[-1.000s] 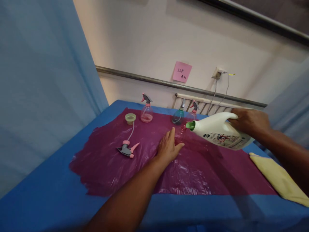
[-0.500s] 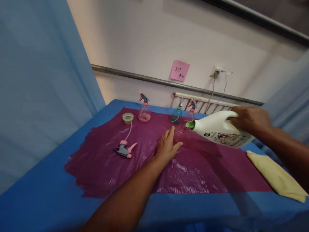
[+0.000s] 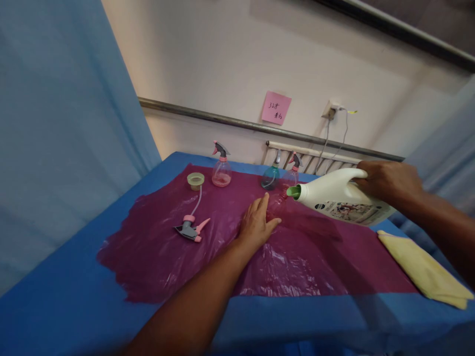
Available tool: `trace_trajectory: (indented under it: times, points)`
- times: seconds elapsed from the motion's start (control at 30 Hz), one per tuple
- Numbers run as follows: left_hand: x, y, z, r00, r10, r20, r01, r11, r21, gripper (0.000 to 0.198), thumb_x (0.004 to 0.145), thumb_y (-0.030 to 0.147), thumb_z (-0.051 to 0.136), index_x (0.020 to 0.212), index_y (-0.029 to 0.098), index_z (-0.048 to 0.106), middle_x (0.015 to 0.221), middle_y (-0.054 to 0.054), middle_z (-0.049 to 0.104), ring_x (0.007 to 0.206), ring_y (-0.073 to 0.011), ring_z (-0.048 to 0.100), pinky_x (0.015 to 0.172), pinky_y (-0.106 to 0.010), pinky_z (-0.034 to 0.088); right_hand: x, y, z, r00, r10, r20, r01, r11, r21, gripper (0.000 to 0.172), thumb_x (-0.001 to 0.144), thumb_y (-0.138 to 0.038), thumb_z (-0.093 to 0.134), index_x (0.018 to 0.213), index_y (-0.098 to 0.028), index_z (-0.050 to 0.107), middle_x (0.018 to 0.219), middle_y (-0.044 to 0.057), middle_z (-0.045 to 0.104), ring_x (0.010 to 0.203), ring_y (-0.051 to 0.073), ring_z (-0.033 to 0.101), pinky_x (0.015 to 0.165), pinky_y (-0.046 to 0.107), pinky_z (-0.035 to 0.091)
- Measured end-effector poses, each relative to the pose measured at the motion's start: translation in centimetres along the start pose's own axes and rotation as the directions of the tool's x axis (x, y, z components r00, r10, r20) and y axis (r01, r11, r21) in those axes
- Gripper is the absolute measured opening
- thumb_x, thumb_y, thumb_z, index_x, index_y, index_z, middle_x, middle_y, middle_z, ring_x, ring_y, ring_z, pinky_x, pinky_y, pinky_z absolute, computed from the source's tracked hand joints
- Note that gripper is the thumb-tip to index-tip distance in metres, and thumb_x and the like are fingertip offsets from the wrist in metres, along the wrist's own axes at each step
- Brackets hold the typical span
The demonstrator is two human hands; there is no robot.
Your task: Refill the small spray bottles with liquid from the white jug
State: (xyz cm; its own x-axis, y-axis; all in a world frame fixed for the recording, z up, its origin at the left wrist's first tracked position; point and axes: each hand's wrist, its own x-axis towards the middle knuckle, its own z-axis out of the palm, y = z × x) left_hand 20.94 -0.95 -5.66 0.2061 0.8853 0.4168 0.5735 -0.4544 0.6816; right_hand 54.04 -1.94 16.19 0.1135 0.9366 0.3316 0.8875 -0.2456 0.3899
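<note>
My right hand (image 3: 386, 183) grips the handle of a large cream detergent jug (image 3: 343, 195), held sideways above the sheet with its label facing me. Its green spout (image 3: 294, 192) is at the reddish neck of a clear, headless spray bottle (image 3: 276, 202). My left hand (image 3: 258, 220) steadies that bottle, fingers along its left side and thumb in front. Whether liquid is flowing I cannot make out. Left of my hand lies a loose grey and pink spray head (image 3: 191, 229), its tube reaching up to a small pale-green cup (image 3: 195, 180).
Behind stand a pink-topped spray bottle (image 3: 221, 173), a teal spray bottle (image 3: 270, 177) and another pink-topped spray bottle (image 3: 292, 173). A purple plastic sheet (image 3: 156, 247) covers part of the blue table (image 3: 70, 277). On the right lies a folded yellow cloth (image 3: 423, 269).
The jug and my right hand have shifted very slightly to the right. My left hand keeps its place at the bottle.
</note>
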Motion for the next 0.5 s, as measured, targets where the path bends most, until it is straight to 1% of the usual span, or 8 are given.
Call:
trace_trajectory:
  times: [0.27, 0.5]
  points:
    - [0.01, -0.01, 0.00, 1.000, 0.002, -0.005, -0.002, 1.000, -0.004, 0.093, 0.096, 0.038, 0.085, 0.176, 0.025, 0.040, 0.165, -0.018, 0.059, 0.155, -0.0362, 0.058, 0.131, -0.054, 0.046, 0.00, 0.14, -0.13, 1.000, 0.000, -0.025, -0.001, 1.000, -0.029, 0.037, 0.102, -0.059, 0.052, 0.107, -0.033, 0.078, 0.108, 0.010, 0.085, 0.096, 0.033, 0.076, 0.064, 0.038, 0.035]
    - [0.02, 0.11, -0.03, 1.000, -0.002, 0.009, 0.002, 1.000, 0.008, 0.093, 0.096, 0.038, 0.086, 0.176, 0.022, 0.040, 0.166, -0.018, 0.059, 0.155, -0.0363, 0.057, 0.131, -0.051, 0.046, -0.08, 0.09, -0.53, 1.000, -0.001, -0.016, 0.000, 0.998, -0.070, 0.037, 0.103, -0.059, 0.053, 0.110, -0.033, 0.078, 0.109, 0.010, 0.085, 0.094, 0.032, 0.075, 0.064, 0.037, 0.035]
